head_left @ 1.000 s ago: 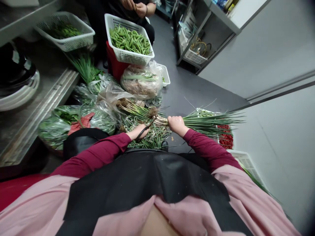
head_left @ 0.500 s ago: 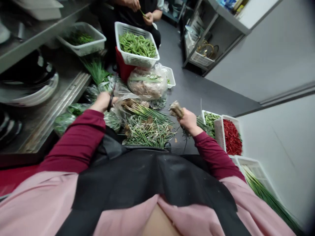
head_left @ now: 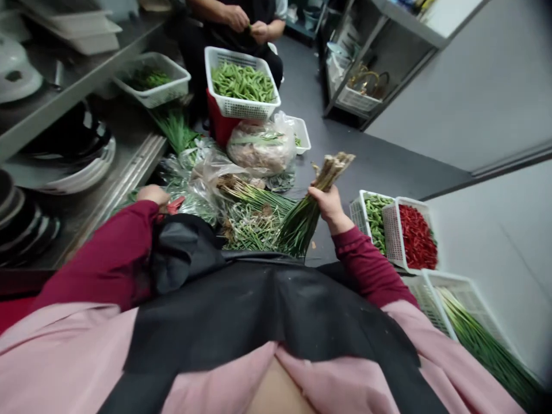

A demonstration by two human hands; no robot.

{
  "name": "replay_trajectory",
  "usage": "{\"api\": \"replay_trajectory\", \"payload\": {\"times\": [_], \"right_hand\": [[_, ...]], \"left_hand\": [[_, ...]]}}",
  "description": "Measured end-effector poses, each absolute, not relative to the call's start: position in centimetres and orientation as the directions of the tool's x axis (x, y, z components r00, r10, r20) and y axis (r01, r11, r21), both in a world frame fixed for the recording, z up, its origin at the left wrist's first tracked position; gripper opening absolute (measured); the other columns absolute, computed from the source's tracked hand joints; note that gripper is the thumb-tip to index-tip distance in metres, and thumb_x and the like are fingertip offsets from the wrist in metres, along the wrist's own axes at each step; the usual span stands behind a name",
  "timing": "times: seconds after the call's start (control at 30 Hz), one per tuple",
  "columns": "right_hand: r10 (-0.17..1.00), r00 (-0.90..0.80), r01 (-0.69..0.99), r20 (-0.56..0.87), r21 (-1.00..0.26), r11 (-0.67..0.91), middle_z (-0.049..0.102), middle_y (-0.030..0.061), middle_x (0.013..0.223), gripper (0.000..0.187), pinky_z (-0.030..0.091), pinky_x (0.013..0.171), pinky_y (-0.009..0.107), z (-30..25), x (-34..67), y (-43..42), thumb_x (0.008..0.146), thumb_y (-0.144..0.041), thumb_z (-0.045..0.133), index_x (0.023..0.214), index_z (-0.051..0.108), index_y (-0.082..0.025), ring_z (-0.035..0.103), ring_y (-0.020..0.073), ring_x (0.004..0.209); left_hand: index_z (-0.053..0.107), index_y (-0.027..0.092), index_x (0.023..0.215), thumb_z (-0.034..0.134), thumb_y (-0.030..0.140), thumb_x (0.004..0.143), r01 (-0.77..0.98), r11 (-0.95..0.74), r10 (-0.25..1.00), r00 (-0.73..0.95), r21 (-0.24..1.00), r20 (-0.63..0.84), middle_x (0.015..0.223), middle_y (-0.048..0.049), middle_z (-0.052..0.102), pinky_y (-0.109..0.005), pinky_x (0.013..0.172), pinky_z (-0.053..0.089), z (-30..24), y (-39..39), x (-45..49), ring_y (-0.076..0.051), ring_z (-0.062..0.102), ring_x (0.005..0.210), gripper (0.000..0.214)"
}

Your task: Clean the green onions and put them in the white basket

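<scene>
My right hand (head_left: 330, 208) is closed around a bunch of scallions (head_left: 305, 221), pale root ends up and long green leaves hanging down to the left. My left hand (head_left: 154, 196) is curled low beside the shelf, its fingers mostly hidden. A small red thing (head_left: 175, 205) shows just right of it; whether the hand holds it is unclear. In front of me, loose trimmed greens (head_left: 252, 225) with roots lie in a heap. More scallions (head_left: 254, 192) rest behind the heap, partly in a clear plastic bag (head_left: 207, 172).
A co-worker (head_left: 241, 20) sits opposite, handling a green pod behind a basket of green pods (head_left: 244, 83). A bulging plastic bag (head_left: 261, 146) lies before it. At right stand baskets of green peppers (head_left: 377, 215), red chillies (head_left: 417, 238) and scallions (head_left: 478, 328). A metal shelf (head_left: 129, 178) borders the left.
My right hand has turned the bunch upright, with its leaves swinging left. My left hand has drawn back left and down; the dark, bladed tool seen in it earlier no longer shows.
</scene>
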State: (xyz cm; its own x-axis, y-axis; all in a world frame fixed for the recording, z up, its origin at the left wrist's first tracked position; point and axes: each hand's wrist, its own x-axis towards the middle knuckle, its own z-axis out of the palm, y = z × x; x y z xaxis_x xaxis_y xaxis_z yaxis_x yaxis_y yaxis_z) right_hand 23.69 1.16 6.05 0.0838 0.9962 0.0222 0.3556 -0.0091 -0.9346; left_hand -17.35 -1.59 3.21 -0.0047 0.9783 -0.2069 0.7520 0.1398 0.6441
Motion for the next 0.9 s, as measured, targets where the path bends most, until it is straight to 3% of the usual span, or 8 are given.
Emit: {"api": "replay_trajectory", "payload": {"times": [0.07,0.17,0.27,0.33,0.47,0.6,0.77,0.9], "right_hand": [[1.000,-0.011,0.301,-0.025,-0.953,-0.021,0.066,0.0042,0.082,0.040,0.050,0.075,0.032,6.0,22.3,0.9,0.058,-0.037,0.072,0.088,0.060,-0.013,0.060,0.0157,0.074],[0.985,-0.167,0.172,-0.042,-0.985,-0.013,0.066,0.0032,0.081,0.042,0.050,0.078,0.033,6.3,19.5,0.5,0.055,-0.036,0.077,0.086,0.061,-0.013,0.060,0.0154,0.075],[0.990,-0.138,0.027,-0.017,-1.000,-0.013,0.067,0.0032,0.084,0.044,0.051,0.079,0.032,6.1,16.7,0.0,0.058,-0.041,0.076,0.089,0.060,-0.014,0.061,0.0156,0.079],[0.998,-0.051,-0.036,-0.043,-0.998,-0.045,0.066,0.0036,0.086,0.046,0.051,0.079,0.031,5.5,15.4,-0.2,0.059,-0.043,0.076,0.091,0.059,-0.015,0.062,0.0155,0.080],[0.989,-0.109,-0.111,-0.105,-0.987,-0.117,0.068,0.0050,0.093,0.054,0.052,0.080,0.030,3.9,14.9,-0.1,0.060,-0.048,0.076,0.099,0.057,-0.016,0.063,0.0159,0.085],[0.985,-0.168,0.015,-0.041,-0.999,-0.039,0.068,0.0052,0.093,0.044,0.050,0.087,0.031,3.1,16.5,-0.2,0.063,-0.045,0.074,0.094,0.062,-0.015,0.062,0.0152,0.087],[0.989,-0.115,0.159,-0.097,-0.984,-0.078,0.061,-0.0002,0.072,0.034,0.047,0.063,0.025,2.6,17.5,-0.4,0.070,-0.044,0.066,0.085,0.063,-0.014,0.051,0.0090,0.060],[0.994,-0.110,0.221,-0.003,-0.975,0.021,0.061,-0.0013,0.074,0.030,0.044,0.065,0.024,2.4,17.1,0.3,0.066,-0.038,0.071,0.083,0.061,-0.015,0.051,0.0088,0.065]], "left_hand": [[0.051,-0.005,0.113,0.051,0.021,0.090,0.648,0.178,0.983,-0.088,0.741,-0.159,0.106,-0.0107,0.066,-0.031,0.096,0.041,5.1,1.4,-14.4,-0.030,0.052,0.118,0.035],[0.030,0.007,0.141,0.058,0.027,0.085,0.245,-0.037,0.956,0.290,0.969,-0.037,0.134,-0.0166,0.054,-0.035,0.100,0.041,6.5,2.7,-6.1,-0.025,0.051,0.122,0.066],[0.042,0.007,0.135,0.071,0.035,0.073,-0.055,0.013,0.873,0.487,0.998,0.015,0.131,-0.0193,0.056,-0.036,0.101,0.042,4.7,0.3,2.0,-0.028,0.052,0.122,0.074],[0.046,0.007,0.131,0.077,0.038,0.062,-0.188,0.138,0.889,0.456,0.972,-0.038,0.126,-0.0196,0.059,-0.038,0.098,0.045,2.5,-1.8,4.9,-0.031,0.055,0.118,0.082],[0.059,0.006,0.112,0.078,0.031,0.055,-0.280,0.322,0.911,0.350,0.904,-0.216,0.101,-0.0141,0.069,-0.039,0.088,0.050,-0.5,-3.8,4.7,-0.027,0.065,0.094,0.066],[0.065,0.009,0.100,0.071,0.030,0.061,-0.337,0.420,0.892,0.328,0.843,-0.313,0.079,-0.0075,0.071,-0.036,0.074,0.054,-1.0,-2.8,2.4,-0.019,0.065,0.067,0.045],[0.068,0.008,0.091,0.068,0.026,0.062,-0.343,0.552,0.821,0.385,0.760,-0.423,0.072,-0.0081,0.071,-0.032,0.065,0.053,-1.1,-1.6,1.5,-0.016,0.063,0.059,0.034],[0.068,0.009,0.091,0.076,0.022,0.057,-0.402,0.547,0.822,0.424,0.734,-0.380,0.071,-0.0058,0.072,-0.029,0.063,0.052,-1.2,-1.4,1.6,-0.015,0.063,0.059,0.037]]}}
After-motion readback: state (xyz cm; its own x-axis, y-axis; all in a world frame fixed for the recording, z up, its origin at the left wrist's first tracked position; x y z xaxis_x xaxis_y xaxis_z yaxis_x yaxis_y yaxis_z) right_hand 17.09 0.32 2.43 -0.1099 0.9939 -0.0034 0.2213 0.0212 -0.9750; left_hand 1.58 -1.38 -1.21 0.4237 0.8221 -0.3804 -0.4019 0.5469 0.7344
